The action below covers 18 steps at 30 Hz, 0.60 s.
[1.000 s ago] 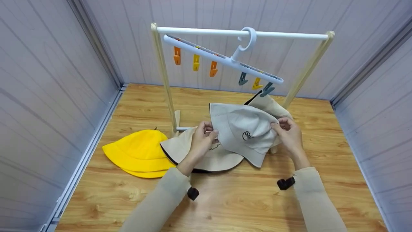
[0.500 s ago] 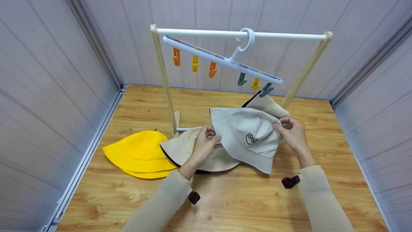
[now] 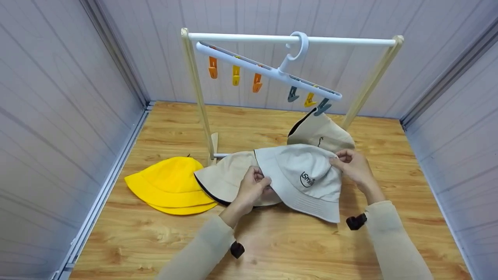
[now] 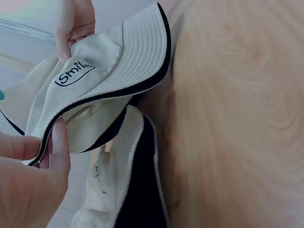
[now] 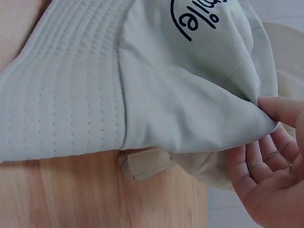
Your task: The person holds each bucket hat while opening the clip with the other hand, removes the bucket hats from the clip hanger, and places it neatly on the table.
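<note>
A pale grey bucket hat [image 3: 295, 171] with a black "Smile" print is held up between both hands. My left hand [image 3: 251, 188] pinches its brim; in the left wrist view the thumb and fingers grip the black-lined edge. At the crown, my right hand [image 3: 356, 169] pinches the cloth, as the right wrist view shows. Behind the left hand lies a beige bucket hat [image 3: 223, 173], partly covered by the grey one. Another beige hat [image 3: 327, 130] hangs tilted at the back right, its upper tip at a dark grey clip [image 3: 322, 107].
Yellow hats [image 3: 167, 184] lie stacked on the wooden floor at the left. A rack with a white rail [image 3: 241, 37] stands behind. From it hangs a slanting light-blue hanger [image 3: 268, 72] with orange, yellow and grey clips. Panel walls enclose the sides and back.
Both hands have brought the grey hat down and nearer, and its print now faces up more plainly. More of the back-right beige hat shows, and the yellow hats stay put.
</note>
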Tool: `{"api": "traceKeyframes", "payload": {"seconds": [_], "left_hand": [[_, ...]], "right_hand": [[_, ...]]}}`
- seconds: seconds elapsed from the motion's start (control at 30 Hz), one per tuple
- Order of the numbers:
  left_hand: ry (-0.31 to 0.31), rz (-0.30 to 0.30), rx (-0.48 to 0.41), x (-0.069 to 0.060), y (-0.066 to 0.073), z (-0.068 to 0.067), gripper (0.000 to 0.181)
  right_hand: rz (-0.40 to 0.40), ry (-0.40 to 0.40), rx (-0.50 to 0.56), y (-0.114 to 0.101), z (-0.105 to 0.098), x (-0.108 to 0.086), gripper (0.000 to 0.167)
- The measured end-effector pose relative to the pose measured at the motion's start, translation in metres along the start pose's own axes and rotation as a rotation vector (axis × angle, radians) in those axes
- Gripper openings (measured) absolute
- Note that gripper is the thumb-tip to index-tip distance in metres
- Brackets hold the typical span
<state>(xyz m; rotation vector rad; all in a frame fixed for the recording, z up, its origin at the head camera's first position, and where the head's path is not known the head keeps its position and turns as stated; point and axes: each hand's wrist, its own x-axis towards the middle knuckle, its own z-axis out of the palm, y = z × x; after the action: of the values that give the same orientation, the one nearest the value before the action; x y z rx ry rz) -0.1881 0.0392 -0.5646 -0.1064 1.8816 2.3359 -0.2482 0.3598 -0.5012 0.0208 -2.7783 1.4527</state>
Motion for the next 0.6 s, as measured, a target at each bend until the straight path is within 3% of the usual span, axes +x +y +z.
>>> {"api": "traceKeyframes", "payload": {"seconds": [0.33, 0.6], "left_hand": [[-0.067, -0.126, -0.071, -0.006, -0.022, 0.007, 0.024], [-0.107, -0.063, 0.128, -0.013, -0.032, 0.006, 0.021]], "right_hand": [[0.018, -0.058, -0.090, 0.020, 0.001, 0.000, 0.032], [0.022, -0.064, -0.176, 0.037, 0.010, 0.004, 0.031]]}}
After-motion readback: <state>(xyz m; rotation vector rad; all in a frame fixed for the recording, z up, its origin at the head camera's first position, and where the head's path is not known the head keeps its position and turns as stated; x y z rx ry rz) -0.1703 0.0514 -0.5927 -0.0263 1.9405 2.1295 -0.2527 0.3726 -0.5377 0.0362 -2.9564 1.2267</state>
